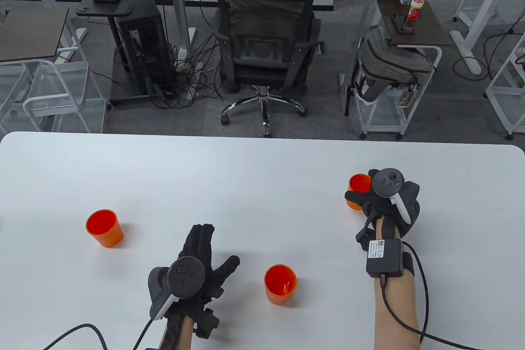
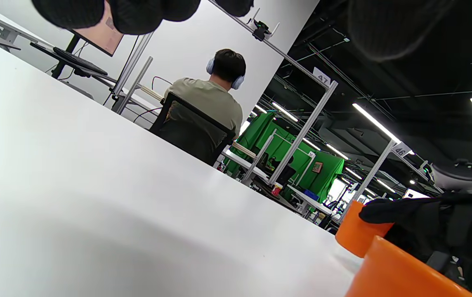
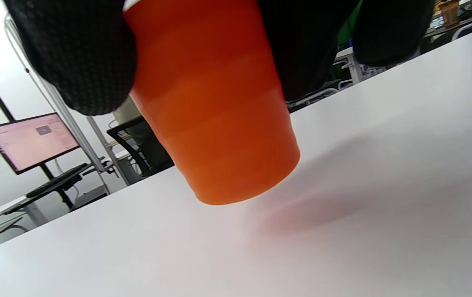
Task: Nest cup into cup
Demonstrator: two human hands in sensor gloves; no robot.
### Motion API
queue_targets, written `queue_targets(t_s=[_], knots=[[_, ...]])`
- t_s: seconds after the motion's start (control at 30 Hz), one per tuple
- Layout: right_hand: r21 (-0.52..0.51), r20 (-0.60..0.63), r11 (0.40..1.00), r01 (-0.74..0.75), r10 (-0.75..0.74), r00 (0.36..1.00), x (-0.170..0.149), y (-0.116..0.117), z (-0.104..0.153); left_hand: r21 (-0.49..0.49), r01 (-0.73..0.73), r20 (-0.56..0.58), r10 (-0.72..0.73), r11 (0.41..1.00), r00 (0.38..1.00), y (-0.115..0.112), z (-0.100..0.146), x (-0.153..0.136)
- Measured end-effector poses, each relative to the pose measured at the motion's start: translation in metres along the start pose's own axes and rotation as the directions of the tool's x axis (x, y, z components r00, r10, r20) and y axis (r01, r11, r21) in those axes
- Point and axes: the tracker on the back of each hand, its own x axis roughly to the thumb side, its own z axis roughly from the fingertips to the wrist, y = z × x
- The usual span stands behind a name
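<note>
One orange cup [image 3: 215, 103] gripped by right hand [image 1: 385, 198]; left hand [image 1: 197, 264] spread, holding nothing.

Three orange cups stand out against a plain white worktop [image 1: 262, 169]: a left cup [image 1: 104, 228], a middle cup [image 1: 280, 284] and a right cup [image 1: 357, 191], each with a redder, glossy interior. Seen from the right wrist, the right cup's wall shows faint horizontal banding. Both the left hand [image 1: 197, 268] and right hand [image 1: 385, 202] wear black textured gloves, each topped by a dark grey tracker with a white handle.
</note>
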Motion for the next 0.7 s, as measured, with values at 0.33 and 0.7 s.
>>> queue_targets(t_s=[0.33, 0.7], knots=[[0.022, 0.338, 0.999, 0.030, -0.036, 0.940, 0.071, -0.023, 0.084, -0.006, 0.040, 0.012, -0.040, 0.999, 0.999, -0.002, 0.000, 0.002], [0.167, 0.611, 0.986, 0.022, -0.121, 0.782, 0.111, 0.004, 0.185, -0.015, 0.074, 0.021, -0.074, 0.997, 0.997, -0.002, 0.000, 0.005]])
